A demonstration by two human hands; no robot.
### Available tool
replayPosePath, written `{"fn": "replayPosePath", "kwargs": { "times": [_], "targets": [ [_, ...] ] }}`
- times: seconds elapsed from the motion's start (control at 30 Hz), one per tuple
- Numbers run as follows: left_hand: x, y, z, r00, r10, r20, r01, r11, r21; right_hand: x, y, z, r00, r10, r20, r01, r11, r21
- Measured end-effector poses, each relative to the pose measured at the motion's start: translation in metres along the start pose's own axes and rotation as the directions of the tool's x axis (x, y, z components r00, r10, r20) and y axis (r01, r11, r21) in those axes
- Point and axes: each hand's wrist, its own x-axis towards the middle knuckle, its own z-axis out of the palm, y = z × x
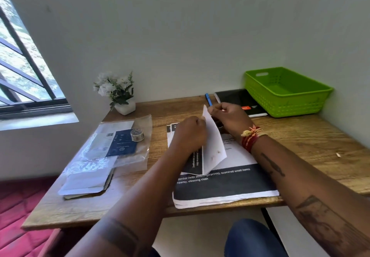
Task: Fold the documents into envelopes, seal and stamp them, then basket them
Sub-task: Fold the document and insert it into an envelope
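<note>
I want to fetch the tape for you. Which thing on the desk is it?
Find the wooden desk and look left, toward the window. A heap of clear plastic packets lies there, and the tape roll stands on top. It is the only small round ring.

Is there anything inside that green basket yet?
Nothing shows inside the green basket: its floor looks bare. The near wall hides the strip of floor just behind it, so a flat envelope lying there could not be ruled out.

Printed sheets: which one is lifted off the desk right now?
The folded sheet, pinched at its top edge by the left hand and right hand, standing nearly upright. The other sheets lie flat in the stack beneath it.
</note>
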Motion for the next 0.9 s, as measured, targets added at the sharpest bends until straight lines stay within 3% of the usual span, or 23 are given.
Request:
{"fn": "replayPosePath", "kwargs": {
  "times": [0.07, 0.13, 0.3, 0.37, 0.43, 0.5, 0.53, 0.6, 0.73, 0.9],
  "targets": [
    [0.0, -0.004, -0.007, 0.996, -0.082, 0.04, 0.09, 0.955, -0.281, -0.004, -0.002, 0.004, 0.994, -0.039, 0.103, 0.035, 0.999, 0.04],
    [-0.003, -0.008, -0.012, 0.982, -0.147, 0.119, 0.188, 0.832, -0.521, -0.006, -0.001, 0.006, 0.984, -0.077, 0.161, 0.086, 0.995, -0.048],
    [-0.008, -0.018, -0.02, 0.948, -0.246, 0.201, 0.312, 0.598, -0.738, -0.006, 0.004, 0.01, 0.958, -0.125, 0.257, 0.185, 0.957, -0.224],
    [-0.007, -0.023, -0.024, 0.93, -0.297, 0.216, 0.352, 0.551, -0.757, -0.008, 0.004, 0.013, 0.946, -0.16, 0.282, 0.243, 0.927, -0.287],
    [-0.005, -0.028, -0.028, 0.909, -0.361, 0.21, 0.391, 0.558, -0.732, -0.012, -0.001, 0.017, 0.924, -0.195, 0.328, 0.321, 0.862, -0.392],
    [-0.003, -0.03, -0.033, 0.914, -0.39, 0.112, 0.375, 0.706, -0.601, -0.016, -0.004, 0.021, 0.904, -0.195, 0.381, 0.368, 0.808, -0.46],
    [-0.001, -0.032, -0.035, 0.934, -0.352, 0.065, 0.337, 0.805, -0.489, -0.017, -0.004, 0.023, 0.897, -0.191, 0.399, 0.381, 0.79, -0.479],
    [-0.003, -0.033, -0.037, 0.967, -0.254, 0.008, 0.242, 0.91, -0.336, -0.017, -0.002, 0.025, 0.884, -0.197, 0.424, 0.414, 0.751, -0.514],
    [-0.002, -0.041, -0.032, 0.976, -0.17, -0.133, 0.142, 0.971, -0.194, -0.017, 0.001, 0.026, 0.867, -0.22, 0.448, 0.461, 0.695, -0.552],
    [0.0, -0.055, -0.021, 0.981, -0.034, -0.194, 0.051, 0.995, 0.086, -0.016, 0.001, 0.028, 0.861, -0.215, 0.461, 0.473, 0.671, -0.571]
  ]
}}
